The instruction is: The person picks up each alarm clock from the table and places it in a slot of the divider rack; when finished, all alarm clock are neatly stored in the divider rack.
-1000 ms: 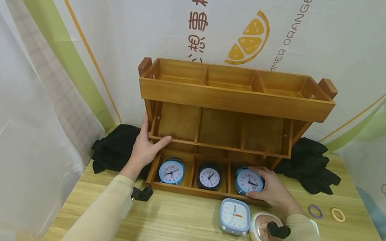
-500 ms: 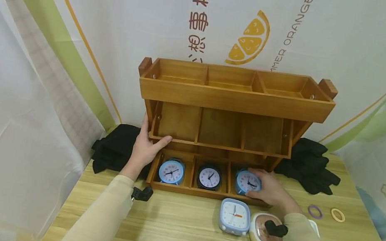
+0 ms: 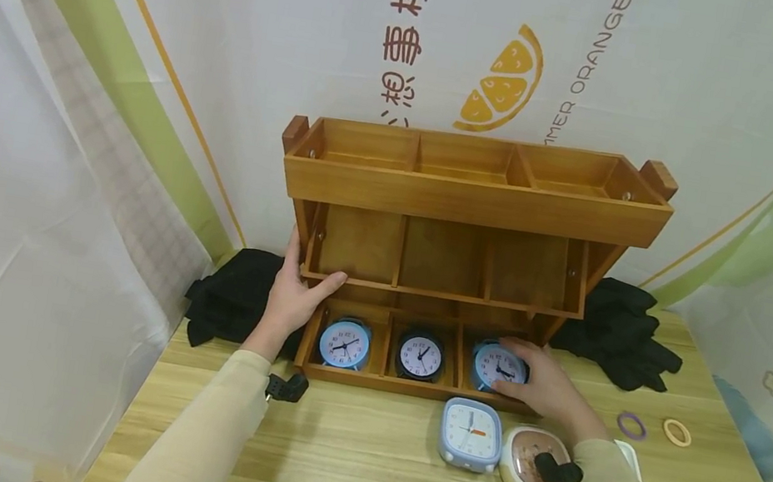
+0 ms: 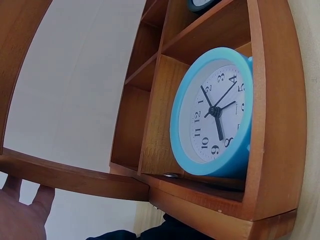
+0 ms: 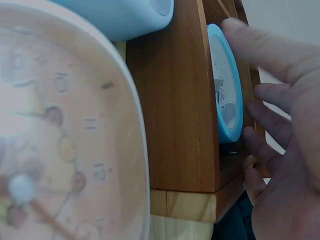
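my left hand point(image 3: 291, 299) grips wooden rack point(image 3: 472, 200) left side, steadying it | my right hand point(image 3: 546, 384) fingers curled on blue alarm clock point(image 3: 499, 366), seating it upright in rack's bottom-right slot | square clocks on table point(image 3: 350, 471) just in front of rack

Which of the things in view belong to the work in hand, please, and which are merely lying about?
In hand: wooden shelf, right-hand blue clock, left hand, right hand.
Lying about: black cloths, two rings, square blue clock.
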{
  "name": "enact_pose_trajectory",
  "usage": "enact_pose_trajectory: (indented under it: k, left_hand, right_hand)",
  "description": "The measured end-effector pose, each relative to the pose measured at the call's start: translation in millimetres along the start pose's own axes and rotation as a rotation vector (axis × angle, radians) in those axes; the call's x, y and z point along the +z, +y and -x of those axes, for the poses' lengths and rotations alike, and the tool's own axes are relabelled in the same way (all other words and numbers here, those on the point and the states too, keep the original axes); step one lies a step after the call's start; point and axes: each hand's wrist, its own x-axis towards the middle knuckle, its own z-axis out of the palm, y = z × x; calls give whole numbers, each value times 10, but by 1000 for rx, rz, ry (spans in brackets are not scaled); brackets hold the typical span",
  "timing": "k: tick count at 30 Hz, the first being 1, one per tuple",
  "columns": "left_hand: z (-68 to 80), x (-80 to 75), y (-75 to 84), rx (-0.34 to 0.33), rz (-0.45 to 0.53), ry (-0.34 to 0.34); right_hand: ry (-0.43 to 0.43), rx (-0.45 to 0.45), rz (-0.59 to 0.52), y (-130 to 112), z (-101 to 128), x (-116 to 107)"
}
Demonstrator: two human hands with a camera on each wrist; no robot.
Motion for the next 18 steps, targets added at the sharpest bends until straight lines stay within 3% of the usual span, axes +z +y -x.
enact_pose_trajectory:
  k: [9,18]
  left_hand:
    - [1,16,9,-6,19,-7]
    - [-4,11,-8,0,-16,7]
  right_hand:
    - [61,-23,-26,-193,277,23]
    - [60,-17,60,-452,545,233]
